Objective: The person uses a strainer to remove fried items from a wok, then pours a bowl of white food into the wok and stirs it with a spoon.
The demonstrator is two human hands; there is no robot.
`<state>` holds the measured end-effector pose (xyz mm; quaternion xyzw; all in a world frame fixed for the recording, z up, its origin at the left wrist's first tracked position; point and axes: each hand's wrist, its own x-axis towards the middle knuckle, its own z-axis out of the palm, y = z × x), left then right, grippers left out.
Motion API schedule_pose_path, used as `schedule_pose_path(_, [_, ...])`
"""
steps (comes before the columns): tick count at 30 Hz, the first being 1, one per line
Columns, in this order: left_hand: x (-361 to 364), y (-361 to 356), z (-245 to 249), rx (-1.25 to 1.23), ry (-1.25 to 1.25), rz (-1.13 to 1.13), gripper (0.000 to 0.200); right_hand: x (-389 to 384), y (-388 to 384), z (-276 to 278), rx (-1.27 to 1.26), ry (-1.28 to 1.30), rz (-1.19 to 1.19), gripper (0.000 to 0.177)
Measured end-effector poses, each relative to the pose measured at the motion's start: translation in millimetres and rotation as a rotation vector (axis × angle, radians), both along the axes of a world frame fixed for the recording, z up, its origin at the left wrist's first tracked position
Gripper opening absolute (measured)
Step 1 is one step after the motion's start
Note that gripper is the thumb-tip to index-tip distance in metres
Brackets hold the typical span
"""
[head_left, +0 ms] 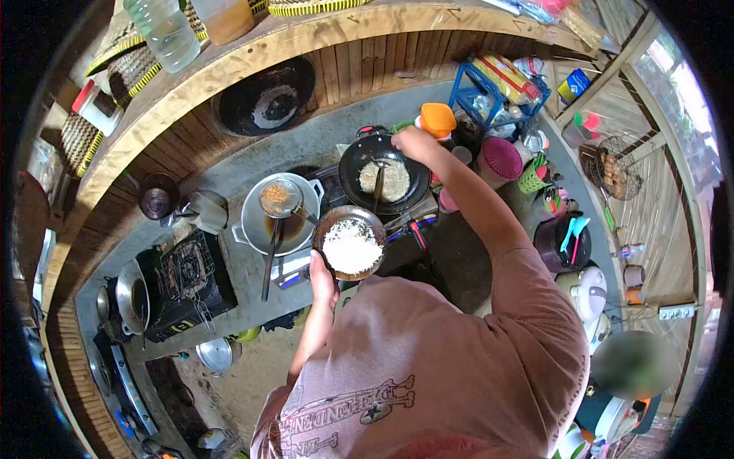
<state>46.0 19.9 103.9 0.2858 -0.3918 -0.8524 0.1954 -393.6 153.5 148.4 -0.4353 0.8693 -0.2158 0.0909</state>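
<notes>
My left hand (322, 277) holds a round metal bowl (336, 222) of white shredded food by its near rim, just in front of the stove. My right hand (413, 142) reaches over the far rim of a black wok (350, 162) that holds a pale patch of food (384, 179). The fingers are curled next to an orange-capped bottle (436, 119); what they grip is hidden. A dark ladle (378, 191) leans in the wok.
Left of the bowl, a grey pot (252, 223) carries a strainer (280, 199) with a long handle. A black charcoal grill (187, 275) sits further left. A blue rack (497, 88), pink tub (500, 157) and utensils crowd the right. A large wok (267, 96) hangs on the wall.
</notes>
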Motion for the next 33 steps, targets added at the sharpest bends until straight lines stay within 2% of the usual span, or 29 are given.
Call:
schedule_pose_path(1, [0.5,-2.9,-0.7,0.002,0.0,-0.007,0.059,17.6,-0.3,44.3,0.157,0.328,0.15,0.018])
schedule_pose_path(3, [2.7,-8.8,-2.0,-0.015,0.001,-0.041,0.057,17.0,-4.6,68.1,0.133,0.49,0.136,0.022])
schedule_pose_path(4, [3.5,-12.1,-7.1,-0.012,0.003,-0.049,0.057,25.9,-3.6,81.9,0.138,0.49,0.129,0.022])
schedule_pose_path(6, [2.7,-17.5,-16.7,-0.022,0.0,-0.047,0.056,45.9,1.6,99.1,-0.355,0.391,-0.079,0.028])
schedule_pose_path(7, [3.1,-18.8,-18.7,-0.018,-0.001,-0.062,0.056,51.9,0.8,93.4,-0.349,0.393,-0.093,0.028])
schedule_pose_path(9, [4.5,-22.2,-20.9,0.001,0.006,-0.077,0.055,59.4,-5.4,66.9,-0.511,0.379,-0.146,0.021])
schedule_pose_path(10, [4.7,-22.7,-19.8,0.004,0.005,-0.085,0.055,52.1,-3.0,34.5,-0.419,0.405,-0.056,0.02])
schedule_pose_path(12, [5.3,-22.3,-14.5,-0.036,-0.005,-0.075,0.056,38.5,-0.6,8.1,-0.352,0.426,-0.093,0.019])
schedule_pose_path(15, [10.3,-22.7,-1.0,0.054,-0.002,-0.15,0.058,54.5,-2.0,56.5,-0.237,0.363,-0.087,0.016])
schedule_pose_path(17, [12.0,-22.2,-6.6,0.025,-0.025,-0.144,0.059,58.4,-6.6,93.0,-0.42,0.636,-0.221,0.011])
schedule_pose_path(18, [12.4,-22.8,-11.3,-0.005,-0.033,-0.157,0.057,70.8,-8.3,122.2,-0.416,0.631,-0.223,0.011])
schedule_pose_path(20, [10.2,-22.5,-20.5,-0.04,-0.037,-0.167,0.055,104.0,-8.6,169.3,-0.67,0.674,-0.276,0.01])
schedule_pose_path(23, [8.4,-19.7,-37.5,-0.067,0.001,-0.153,0.054,113.5,-2.1,132.8,-0.736,0.69,-0.34,0.01])
schedule_pose_path(25, [9.8,-17.1,-47.6,0.013,-0.021,-0.139,0.054,98.3,0.9,61.9,-0.422,0.521,-0.273,0.02])
schedule_pose_path(27, [15.4,-6.5,-23.0,0.06,-0.018,-0.157,0.052,82.9,22.4,-39.3,-0.19,0.3,-0.111,0.03])
schedule_pose_path(29, [8.1,-5.7,-15.0,-0.088,0.015,-0.17,0.058,113.1,34.7,-33.1,-0.47,0.138,-0.425,0.036])
schedule_pose_path(31, [5.0,1.7,-9.4,-0.052,-0.018,-0.169,0.057,133.8,52.4,-7.8,-0.549,0.207,-0.445,0.032])
schedule_pose_path(33, [0.6,10.0,-7.3,-0.055,-0.018,-0.13,0.057,150.7,72.8,7.4,-0.53,-0.347,-0.56,0.03])
